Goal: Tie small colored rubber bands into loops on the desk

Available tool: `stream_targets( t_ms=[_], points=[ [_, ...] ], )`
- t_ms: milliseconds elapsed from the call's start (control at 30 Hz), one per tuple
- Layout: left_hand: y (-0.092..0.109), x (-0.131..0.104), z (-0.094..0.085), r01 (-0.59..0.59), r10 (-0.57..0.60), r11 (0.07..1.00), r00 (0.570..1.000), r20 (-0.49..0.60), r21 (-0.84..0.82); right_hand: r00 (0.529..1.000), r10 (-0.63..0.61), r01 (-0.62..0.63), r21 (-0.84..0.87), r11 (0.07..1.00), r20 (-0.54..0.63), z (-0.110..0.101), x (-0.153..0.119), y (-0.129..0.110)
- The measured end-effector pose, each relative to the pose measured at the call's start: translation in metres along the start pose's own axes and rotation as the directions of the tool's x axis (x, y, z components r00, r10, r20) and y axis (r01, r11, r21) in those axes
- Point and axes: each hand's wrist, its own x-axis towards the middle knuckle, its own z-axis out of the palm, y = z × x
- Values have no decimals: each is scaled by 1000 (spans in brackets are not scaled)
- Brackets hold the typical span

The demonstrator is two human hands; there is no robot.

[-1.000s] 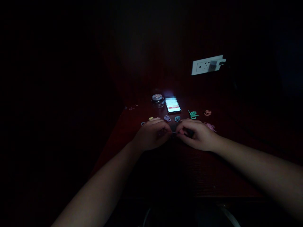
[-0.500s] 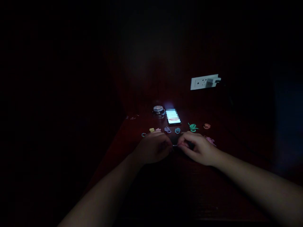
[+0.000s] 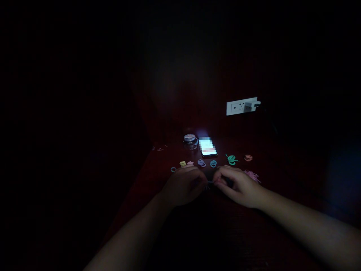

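Note:
Low over the dark red table, my left hand and my right hand face each other, fingertips pinched. A thin pale strand stretches across the small gap between them, one end in each pinch; what it is cannot be made out. Just beyond the hands lie small bundles of bands: yellow, purple, blue and green. Pink strands lie beside my right hand, partly hidden by it. A pale ring lies near my left hand.
A lit phone lies behind the bands, with a clear lidded jar to its left. Orange bands are at the right. A white wall socket holds a plug. Small pale scraps lie at the back left.
The whole scene sits slightly lower in the view. My hands keep nearly the same pose, with the strand still between them.

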Motion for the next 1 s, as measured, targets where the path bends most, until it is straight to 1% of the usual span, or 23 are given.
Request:
stream_targets(
  t_ms=[233,433,633,833,1000],
  points=[
    [-2,0,1,1,-1,1000,1000,6,11,1000,-22,22,-10,1000,-9,0,1,0],
    [-2,0,2,-5,5,1000,1000,-2,-4,1000,-24,24,-10,1000,7,0,1,1],
    [0,0,0,-4,4,1000,1000,24,15,1000,-20,21,-18,1000,13,0,1,0],
    [0,3,-1,-36,35,999,999,27,19,1000,-21,22,-16,1000,22,-1,2,-7],
    [-1,4,-1,-59,59,998,998,15,38,999,-46,47,-63,997,20,-2,5,-5]
  ],
)
